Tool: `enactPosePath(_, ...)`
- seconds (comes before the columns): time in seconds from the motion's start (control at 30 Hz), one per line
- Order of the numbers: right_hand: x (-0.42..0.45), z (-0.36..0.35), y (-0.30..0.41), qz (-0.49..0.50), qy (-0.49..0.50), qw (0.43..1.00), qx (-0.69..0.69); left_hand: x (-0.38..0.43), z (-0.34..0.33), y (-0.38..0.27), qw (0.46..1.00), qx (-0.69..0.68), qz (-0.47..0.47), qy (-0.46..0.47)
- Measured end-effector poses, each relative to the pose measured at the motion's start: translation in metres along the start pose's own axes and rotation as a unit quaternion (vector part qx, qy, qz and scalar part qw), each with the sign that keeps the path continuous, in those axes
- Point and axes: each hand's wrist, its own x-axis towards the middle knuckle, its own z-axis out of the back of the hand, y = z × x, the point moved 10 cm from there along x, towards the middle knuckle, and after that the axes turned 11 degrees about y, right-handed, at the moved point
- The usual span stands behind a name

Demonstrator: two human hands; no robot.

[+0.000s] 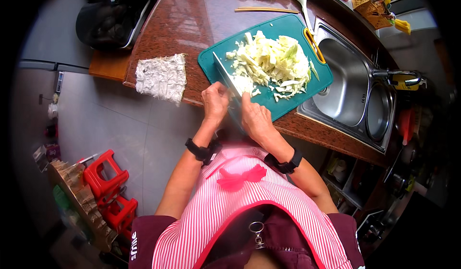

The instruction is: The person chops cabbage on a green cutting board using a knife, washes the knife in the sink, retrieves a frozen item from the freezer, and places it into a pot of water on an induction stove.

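My right hand (257, 119) grips a kitchen knife, its index finger stretched along the blade (225, 71). The knife's handle is hidden in the hand. Left of the blade, my left hand (215, 101) has curled fingers close against its side; whether they press on it is not clear. Both hands are over the near left part of a teal cutting board (288, 107) with a yellow handle (314, 45). A heap of chopped pale cabbage (275, 58) covers the board's middle, and small bits (245, 83) lie right beside the blade.
A white ribbed cloth (161, 76) hangs slightly over the counter's front edge. Behind the board lie wooden chopsticks (266, 10) and a white ladle (303, 6). A steel sink (342, 78) with a faucet (396, 73) adjoins the board. Red stools (106, 175) stand at lower left.
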Motion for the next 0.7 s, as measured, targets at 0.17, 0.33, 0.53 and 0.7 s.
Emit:
enactPosePath(0.17, 0.030, -0.004, 0.008, -0.005, -0.012, 1.000, 0.017, 0.000, 0.000, -0.003, 1.000, 0.008, -0.027, 0.003)
enactPosePath(0.33, 0.025, 0.008, -0.011, -0.028, -0.008, 0.996, 0.087, -0.003, 0.001, -0.001, 0.999, -0.033, -0.029, -0.004)
enactPosePath(0.53, -0.004, 0.005, 0.000, -0.011, 0.004, 0.999, 0.034, -0.002, 0.001, -0.003, 1.000, -0.020, 0.000, 0.002)
enactPosePath(0.7, 0.008, -0.007, 0.007, -0.013, 0.008, 0.999, 0.037, 0.000, -0.005, 0.007, 0.999, -0.034, 0.016, 0.029)
